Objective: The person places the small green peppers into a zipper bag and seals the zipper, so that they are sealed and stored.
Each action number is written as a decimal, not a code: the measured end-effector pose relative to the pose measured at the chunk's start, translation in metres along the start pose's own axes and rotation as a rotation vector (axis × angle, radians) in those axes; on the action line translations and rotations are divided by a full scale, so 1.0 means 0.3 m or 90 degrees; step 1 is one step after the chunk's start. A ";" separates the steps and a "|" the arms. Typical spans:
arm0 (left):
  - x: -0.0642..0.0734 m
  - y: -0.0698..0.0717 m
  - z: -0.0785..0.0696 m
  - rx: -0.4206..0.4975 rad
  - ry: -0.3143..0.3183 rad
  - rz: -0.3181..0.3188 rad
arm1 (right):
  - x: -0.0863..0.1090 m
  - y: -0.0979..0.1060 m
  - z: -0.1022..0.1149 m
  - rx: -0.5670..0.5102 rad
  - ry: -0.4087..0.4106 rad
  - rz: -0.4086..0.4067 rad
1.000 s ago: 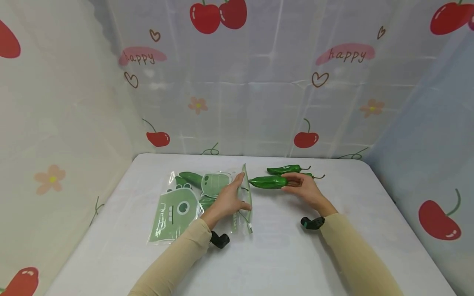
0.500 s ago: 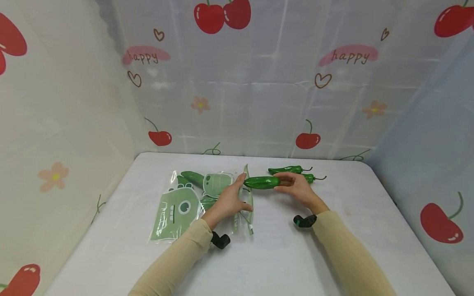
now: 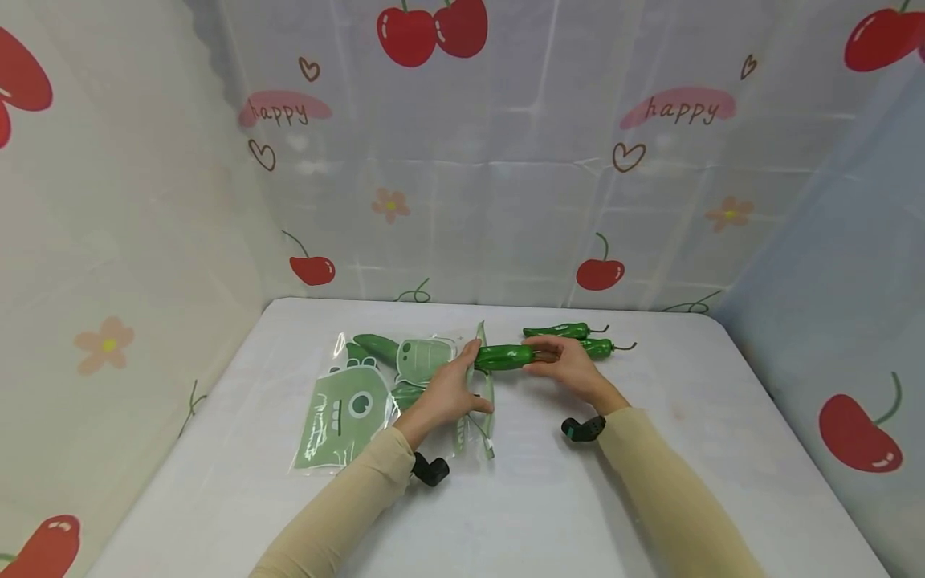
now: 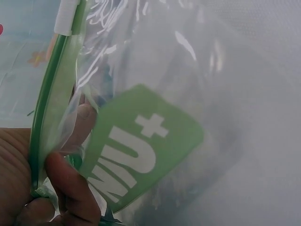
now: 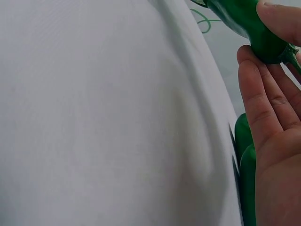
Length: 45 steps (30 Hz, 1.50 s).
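A clear zip bag (image 3: 340, 425) with a green cartoon monster print lies on the white table, several green chili peppers (image 3: 376, 347) showing inside. My left hand (image 3: 443, 395) grips the bag near its mouth; up close in the left wrist view, fingers (image 4: 70, 183) curl at the green zip strip (image 4: 47, 94), beside a white slider (image 4: 67, 18). My right hand (image 3: 571, 372) pinches another green chili pepper (image 3: 504, 357) near its stem end. That pepper's tip is at the bag's mouth, hidden behind the left hand. In the right wrist view, thumb and fingers hold the pepper (image 5: 244, 21).
Two more green peppers lie behind my right hand: a rear pepper (image 3: 560, 330) and a nearer pepper (image 3: 598, 348), partly hidden. The white table (image 3: 535, 498) reaches to a cherry-patterned curtain (image 3: 491, 160) at the back and sides.
My right hand has moved left with the green chili pepper, bringing its tip to the bag's mouth. The left hand has stayed on the bag, almost still.
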<state>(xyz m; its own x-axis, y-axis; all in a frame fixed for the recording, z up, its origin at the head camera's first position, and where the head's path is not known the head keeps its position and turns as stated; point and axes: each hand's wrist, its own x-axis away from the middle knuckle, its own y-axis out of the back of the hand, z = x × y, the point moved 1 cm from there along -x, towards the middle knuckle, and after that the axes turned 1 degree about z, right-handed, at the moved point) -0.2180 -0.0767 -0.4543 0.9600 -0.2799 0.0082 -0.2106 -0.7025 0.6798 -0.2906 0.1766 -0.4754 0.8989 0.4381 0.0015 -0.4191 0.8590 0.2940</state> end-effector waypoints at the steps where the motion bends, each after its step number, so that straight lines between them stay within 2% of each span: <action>1: -0.001 0.000 -0.001 0.000 0.001 0.001 | -0.002 -0.003 0.002 0.000 0.000 0.001; 29: -0.007 -0.004 -0.012 0.010 0.009 0.019 | -0.037 -0.070 0.026 -0.009 0.019 0.027; 45: -0.014 -0.010 -0.009 0.025 0.002 0.013 | -0.067 -0.111 0.014 -0.022 0.029 0.052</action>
<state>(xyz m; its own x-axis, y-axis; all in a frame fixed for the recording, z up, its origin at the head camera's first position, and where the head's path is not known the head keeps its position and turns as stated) -0.2209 -0.0715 -0.4544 0.9560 -0.2924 0.0239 -0.2371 -0.7220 0.6500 -0.2940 0.1382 -0.4811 0.8553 0.5177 -0.0192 -0.4954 0.8281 0.2622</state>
